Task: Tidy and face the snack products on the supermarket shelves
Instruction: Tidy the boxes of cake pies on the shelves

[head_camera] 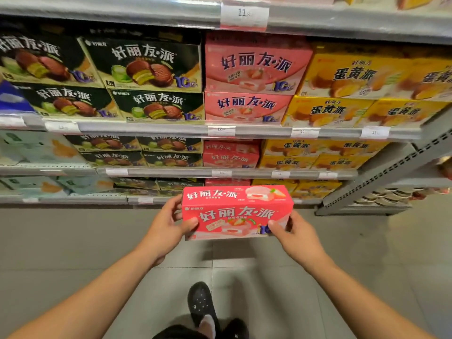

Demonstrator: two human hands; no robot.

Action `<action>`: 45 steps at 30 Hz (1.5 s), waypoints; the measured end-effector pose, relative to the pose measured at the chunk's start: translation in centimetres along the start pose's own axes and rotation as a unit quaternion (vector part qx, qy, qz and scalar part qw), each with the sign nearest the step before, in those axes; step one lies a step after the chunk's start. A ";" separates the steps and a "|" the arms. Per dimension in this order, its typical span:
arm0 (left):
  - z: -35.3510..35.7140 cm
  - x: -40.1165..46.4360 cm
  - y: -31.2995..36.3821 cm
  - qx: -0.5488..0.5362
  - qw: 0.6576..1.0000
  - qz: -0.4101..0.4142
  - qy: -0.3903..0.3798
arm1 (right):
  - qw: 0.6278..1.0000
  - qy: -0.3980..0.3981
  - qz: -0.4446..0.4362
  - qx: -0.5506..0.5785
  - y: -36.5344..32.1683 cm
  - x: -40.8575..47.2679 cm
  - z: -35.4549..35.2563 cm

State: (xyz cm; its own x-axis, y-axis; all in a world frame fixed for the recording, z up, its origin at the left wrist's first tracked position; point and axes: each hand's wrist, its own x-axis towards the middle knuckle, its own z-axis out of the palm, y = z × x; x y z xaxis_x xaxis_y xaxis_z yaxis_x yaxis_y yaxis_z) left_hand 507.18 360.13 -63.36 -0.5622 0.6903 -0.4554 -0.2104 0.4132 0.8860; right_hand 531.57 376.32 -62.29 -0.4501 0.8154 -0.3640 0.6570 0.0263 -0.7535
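A pink strawberry pie box (236, 211) is held out in front of the shelves, its printed front facing me. My left hand (168, 222) grips its left end, thumb on the front. My right hand (294, 232) grips its right end, thumb on the front lower corner. Stacks of the same pink boxes (252, 89) fill the middle column of the shelves, with dark green chocolate pie boxes (146, 77) to their left and yellow egg-yolk pie boxes (362, 94) to their right.
Grey shelf edges (171, 129) with price tags run across at several heights. A grey perforated upright (381, 179) slants at the right end. Pale boxes (36, 148) sit at lower left. My black shoe (201, 305) stands on the tiled floor.
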 end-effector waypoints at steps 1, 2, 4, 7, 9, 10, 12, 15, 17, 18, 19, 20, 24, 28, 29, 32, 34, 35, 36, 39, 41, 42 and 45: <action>0.2 0.8 0.2 -0.015 1.000 -0.002 0.003 | 1.000 0.003 0.001 0.006 -0.4 0.7 0.1; 0.5 1.6 0.3 -0.029 1.000 -0.006 0.007 | 1.000 0.007 0.001 0.010 -0.7 1.5 0.3; 1.2 3.1 0.6 -0.039 0.999 -0.006 0.024 | 1.000 0.014 0.004 0.015 -1.1 3.1 0.4; 2.3 5.4 1.3 -0.015 0.998 -0.004 0.054 | 0.999 0.018 0.019 0.031 -1.1 5.5 0.5; 3.0 7.2 1.7 0.016 0.998 -0.003 0.058 | 0.999 0.006 0.030 0.030 -0.9 7.4 0.4; 3.5 8.1 1.8 0.033 0.998 -0.004 0.059 | 0.999 -0.004 0.034 0.026 -0.7 8.5 0.4; 4.5 10.0 1.8 0.055 0.996 -0.003 0.066 | 0.999 -0.029 0.020 0.014 -0.4 11.1 0.3; 6.0 13.7 1.0 0.058 0.994 -0.029 0.083 | 0.999 -0.051 -0.010 0.003 0.4 15.6 0.6; 6.7 16.4 0.3 0.049 0.993 -0.051 0.096 | 0.998 -0.051 -0.020 0.013 0.9 18.5 0.9; 7.0 17.8 -0.2 0.046 0.992 -0.053 0.103 | 0.998 -0.049 -0.024 0.016 1.2 19.9 1.1; 7.3 19.1 -0.6 0.046 0.992 -0.048 0.111 | 0.998 -0.049 -0.026 0.020 1.4 21.2 1.3; 7.6 20.3 -1.0 0.049 0.991 -0.038 0.121 | 0.998 -0.049 -0.028 0.028 1.6 22.4 1.4; 8.2 23.8 -1.6 0.065 0.984 0.012 0.165 | 0.995 -0.042 -0.054 0.070 1.6 25.5 1.8; 8.7 26.0 -2.6 0.075 0.983 0.038 0.166 | 0.991 -0.012 -0.069 0.112 2.3 27.7 2.4; 8.8 26.4 -2.7 0.076 0.983 0.045 0.159 | 0.990 -0.007 -0.071 0.124 2.7 28.1 2.7; 8.7 27.3 -3.0 0.075 0.986 0.057 0.135 | 0.986 -0.006 -0.058 0.158 3.3 28.8 3.6; 8.4 27.6 -2.9 0.073 0.987 0.069 0.124 | 0.984 -0.010 -0.049 0.172 3.3 28.9 4.1; 8.3 27.7 -2.8 0.076 0.987 0.076 0.121 | 0.983 -0.013 -0.047 0.176 3.1 28.8 4.3; 8.2 27.7 -2.6 0.079 0.986 0.080 0.120 | 0.983 -0.017 -0.044 0.179 3.0 28.8 4.4; 8.1 27.5 -2.2 0.071 0.987 0.084 0.120 | 0.980 -0.028 -0.041 0.191 2.7 28.9 5.1; 8.0 27.4 -2.0 0.086 0.986 0.080 0.115 | 0.979 -0.017 -0.032 0.199 2.6 29.3 5.2; 7.9 27.4 -1.9 0.096 0.986 0.078 0.112 | 0.979 -0.009 -0.025 0.203 2.6 29.5 5.1; 8.1 27.9 -1.5 0.108 0.986 0.067 0.112 | 0.979 0.001 -0.013 0.202 2.7 30.1 4.8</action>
State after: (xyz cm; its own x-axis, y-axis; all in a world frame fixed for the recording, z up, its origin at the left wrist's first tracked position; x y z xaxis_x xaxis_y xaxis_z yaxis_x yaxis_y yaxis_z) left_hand 498.30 383.58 -78.05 -0.7405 0.6091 -0.2839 0.0396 0.4613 0.8864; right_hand 516.85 398.17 -77.91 -0.4627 0.8184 -0.3407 0.3524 -0.1829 -0.9178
